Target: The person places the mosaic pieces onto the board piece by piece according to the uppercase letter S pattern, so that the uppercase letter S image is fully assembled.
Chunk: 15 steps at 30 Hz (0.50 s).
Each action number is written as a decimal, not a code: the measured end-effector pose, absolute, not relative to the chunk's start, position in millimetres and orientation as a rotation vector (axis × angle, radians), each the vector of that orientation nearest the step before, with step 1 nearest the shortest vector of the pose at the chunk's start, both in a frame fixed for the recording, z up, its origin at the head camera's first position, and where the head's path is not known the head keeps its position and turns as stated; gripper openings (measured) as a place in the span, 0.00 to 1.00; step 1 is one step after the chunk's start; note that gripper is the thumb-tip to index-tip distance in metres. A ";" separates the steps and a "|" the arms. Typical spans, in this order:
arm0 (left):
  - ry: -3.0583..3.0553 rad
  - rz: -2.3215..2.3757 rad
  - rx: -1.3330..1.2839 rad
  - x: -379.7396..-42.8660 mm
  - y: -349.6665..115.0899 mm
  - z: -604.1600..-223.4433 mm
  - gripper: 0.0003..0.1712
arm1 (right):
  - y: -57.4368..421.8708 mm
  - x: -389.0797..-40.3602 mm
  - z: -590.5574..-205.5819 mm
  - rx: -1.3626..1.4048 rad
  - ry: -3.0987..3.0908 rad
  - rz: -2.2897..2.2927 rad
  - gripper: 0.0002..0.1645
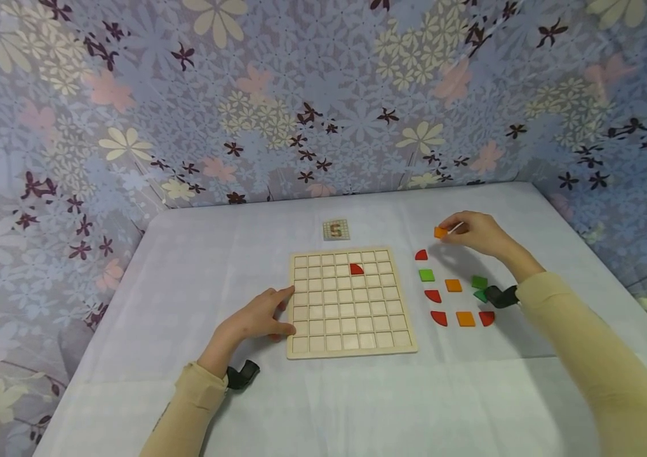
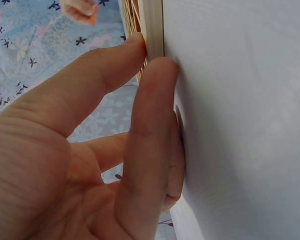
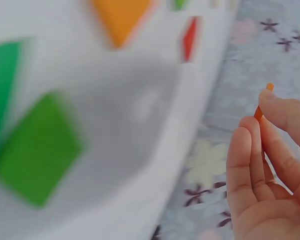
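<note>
From the head camera, a person's right hand pinches a small orange tile between thumb and fingertips, raised above the far right part of a white-covered table. Nearer the person lie loose red, green and orange pieces. To their left is a pale gridded board with one red quarter-round in a cell; a small patterned card lies behind it. The left hand is loosely spread, thumb and a finger touching the board's left edge. From the left wrist, relaxed fingers meet the board's side, its rim looking rigid and best steadied there. From the right wrist, the tile shows edge-on, thin and flat, gripped near one end. It is probably light, stiff and not very fragile, perhaps a little slippery, and best held by opposite edges or faces.
</note>
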<state>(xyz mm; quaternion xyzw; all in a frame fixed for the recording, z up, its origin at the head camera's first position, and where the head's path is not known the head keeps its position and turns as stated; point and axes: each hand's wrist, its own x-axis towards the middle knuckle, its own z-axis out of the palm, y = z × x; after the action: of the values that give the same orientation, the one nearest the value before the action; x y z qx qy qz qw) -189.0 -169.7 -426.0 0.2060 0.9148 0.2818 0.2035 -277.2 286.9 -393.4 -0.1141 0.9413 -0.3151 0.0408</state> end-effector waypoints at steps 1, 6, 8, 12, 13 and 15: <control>2.554 0.785 0.573 -189.1 -169.8 -425.8 0.49 | 283.6 -277.6 -388.8 -0.354 2.890 -0.981 0.21; 2.551 0.794 0.563 -189.4 -170.0 -425.7 0.49 | 263.9 -279.3 -373.0 -0.375 2.883 -1.074 0.22; 2.547 0.799 0.558 -189.2 -170.1 -425.6 0.49 | 253.8 -279.2 -368.9 -0.407 2.862 -1.110 0.22; 2.546 0.800 0.555 -188.9 -170.0 -424.7 0.49 | 230.8 -280.5 -364.2 -0.503 2.832 -1.155 0.21; 2.545 0.800 0.554 -188.9 -170.0 -424.5 0.49 | 224.7 -281.1 -363.5 -0.525 2.830 -1.157 0.21; 2.541 0.799 0.553 -189.0 -169.8 -424.5 0.49 | 212.5 -283.2 -362.8 -0.580 2.815 -1.160 0.21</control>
<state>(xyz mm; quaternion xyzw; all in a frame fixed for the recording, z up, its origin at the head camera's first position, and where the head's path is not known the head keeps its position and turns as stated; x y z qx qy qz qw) -189.0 -169.8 -424.5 0.1990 0.9133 0.2872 0.2092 -283.2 212.5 -362.8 -0.1869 0.9081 -0.3741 0.0210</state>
